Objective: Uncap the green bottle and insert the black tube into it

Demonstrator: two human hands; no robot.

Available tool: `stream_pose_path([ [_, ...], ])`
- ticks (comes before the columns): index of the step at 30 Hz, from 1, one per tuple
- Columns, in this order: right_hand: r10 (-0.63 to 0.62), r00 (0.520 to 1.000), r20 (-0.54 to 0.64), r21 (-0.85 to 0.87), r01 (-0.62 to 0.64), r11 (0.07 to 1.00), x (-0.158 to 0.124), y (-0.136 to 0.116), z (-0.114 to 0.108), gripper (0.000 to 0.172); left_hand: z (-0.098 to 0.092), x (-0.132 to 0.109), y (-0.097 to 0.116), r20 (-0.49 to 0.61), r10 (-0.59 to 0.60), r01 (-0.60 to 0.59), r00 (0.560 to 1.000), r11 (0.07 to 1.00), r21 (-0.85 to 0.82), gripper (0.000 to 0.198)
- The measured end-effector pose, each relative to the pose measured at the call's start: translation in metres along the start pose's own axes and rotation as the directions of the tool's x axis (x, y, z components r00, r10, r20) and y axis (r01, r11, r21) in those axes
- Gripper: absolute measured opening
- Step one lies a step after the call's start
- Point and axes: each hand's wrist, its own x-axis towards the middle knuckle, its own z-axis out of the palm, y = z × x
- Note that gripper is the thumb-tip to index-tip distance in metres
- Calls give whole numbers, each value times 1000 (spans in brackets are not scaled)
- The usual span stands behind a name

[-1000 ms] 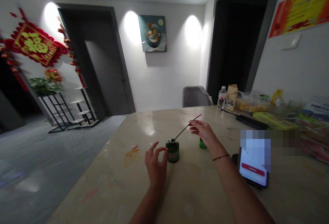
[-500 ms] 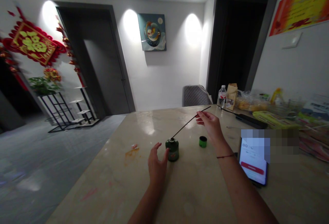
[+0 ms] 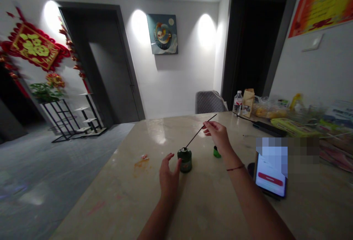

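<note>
A black smartphone with a lit screen lies on the right side of the cream marble table; a clear plastic water bottle and a brown paper bag stand at the table's far edge, with a grey quilted chair just beyond it.

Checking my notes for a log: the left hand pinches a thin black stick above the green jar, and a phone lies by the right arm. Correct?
Not quite: the head view shows the right hand pinching the thin black stick above the green jar. The phone does lie by the right arm.
</note>
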Motion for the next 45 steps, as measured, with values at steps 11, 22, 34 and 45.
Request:
stream_pose_path([
  [11, 71, 982, 173, -146, -45, 988, -12, 28, 25, 29, 0, 1, 0, -5, -3, 3, 1000, 1000, -17, 41],
  [22, 123, 945, 302, -224, -55, 973, -16, 34, 29, 24, 1, 0, 0, 0, -15, 15, 1000, 999, -52, 38],
  [34, 122, 963, 240, -791, 121, 600, -3, 49, -7, 20, -1, 0, 3, 19, -45, 46, 999, 997, -59, 39],
  [45, 324, 946, 23, -989, -26, 147, -4, 63, -42, 46, -2, -1, 7, 61, -122, 126, 991, 989, -79, 40],
])
